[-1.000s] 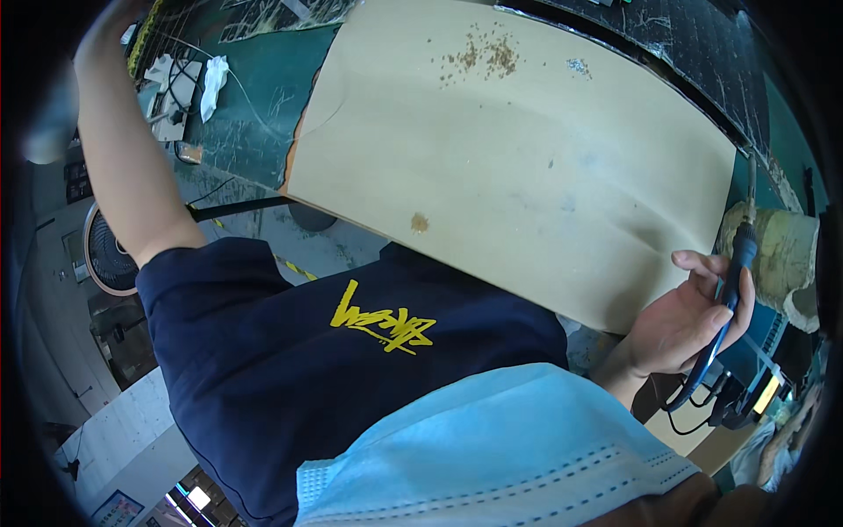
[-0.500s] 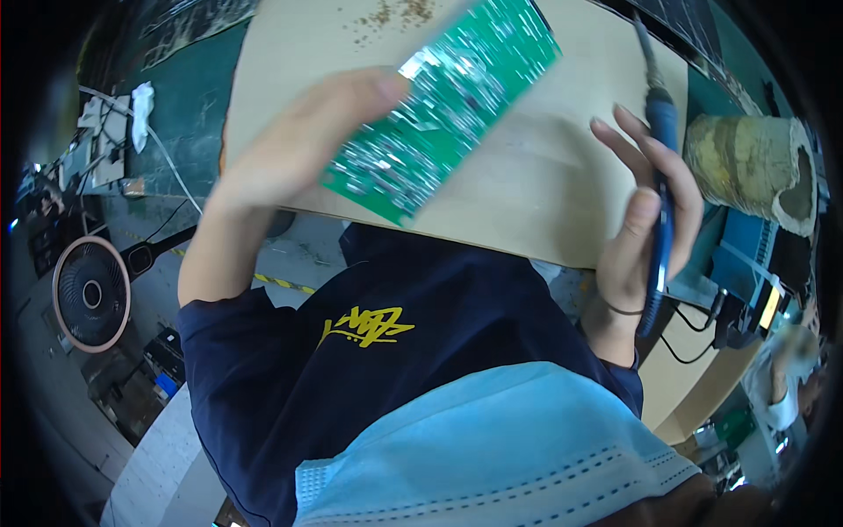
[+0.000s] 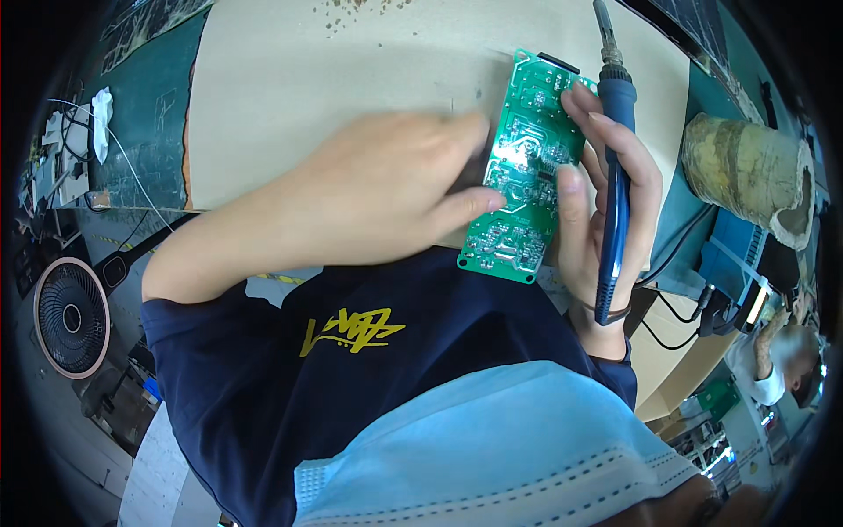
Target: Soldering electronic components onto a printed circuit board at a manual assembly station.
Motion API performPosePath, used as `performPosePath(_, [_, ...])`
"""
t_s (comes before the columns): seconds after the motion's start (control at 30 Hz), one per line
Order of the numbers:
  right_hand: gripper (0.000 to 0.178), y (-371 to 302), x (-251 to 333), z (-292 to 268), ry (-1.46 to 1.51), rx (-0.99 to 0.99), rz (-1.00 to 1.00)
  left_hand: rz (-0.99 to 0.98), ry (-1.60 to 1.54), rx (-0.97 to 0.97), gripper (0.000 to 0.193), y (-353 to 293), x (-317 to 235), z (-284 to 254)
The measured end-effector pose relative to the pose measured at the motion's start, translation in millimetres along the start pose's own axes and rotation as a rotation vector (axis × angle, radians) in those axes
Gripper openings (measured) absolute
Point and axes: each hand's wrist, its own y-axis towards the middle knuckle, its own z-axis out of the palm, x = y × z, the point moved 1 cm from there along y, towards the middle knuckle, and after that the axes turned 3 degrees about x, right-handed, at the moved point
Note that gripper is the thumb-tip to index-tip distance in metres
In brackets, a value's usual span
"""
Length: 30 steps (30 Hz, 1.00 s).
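Note:
A green circuit board, solder side facing up, is held upright lengthwise between my hands over the near edge of the worktop. My left hand grips its left edge, the thumb resting on the board's face and the other fingers blurred and partly tucked behind it. In my right hand lies a soldering iron with a blue handle, its metal tip pointing away from me. The fingertips and thumb of that hand also touch the board's right edge.
Brown crumbs lie at the far side of the tan work sheet. To the right sit a crusty yellowish cylinder and a blue box with cables. A fan stands at left. Another person is at far right.
My left hand has brought the board rightward and turned it more upright, up to my right hand. My right hand has shifted slightly left, still with the soldering iron, and now touches the board.

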Motion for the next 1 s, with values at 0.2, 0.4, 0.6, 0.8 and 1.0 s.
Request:
performPosePath(0.2, [0.051,15.5,0.2,-18.9,0.026,-0.218,-0.021,0.253,0.41,-0.671,0.038,27.3,21.6,-36.9])
performPosePath(0.4, [0.061,40.4,3.1,-47.5,0.12,-0.338,0.129,0.099,0.285,-0.472,0.033,63.6,39.6,-74.2])
performPosePath(0.6, [0.059,35.7,-21.6,-56.0,0.406,-0.21,-0.059,0.45,-0.234,-0.591,0.015,75.6,49.5,-74.2])
performPosePath(0.8, [0.052,34.4,-28.8,-29.5,0.352,-0.337,0.008,0.272,-0.122,-0.491,0.01,83.8,50.5,-74.0])
performPosePath(1.0, [0.048,35.0,-29.8,-28.9,0.226,-0.253,0.061,0.609,0.169,-0.74,0.014,99.4,86.4,-65.7])
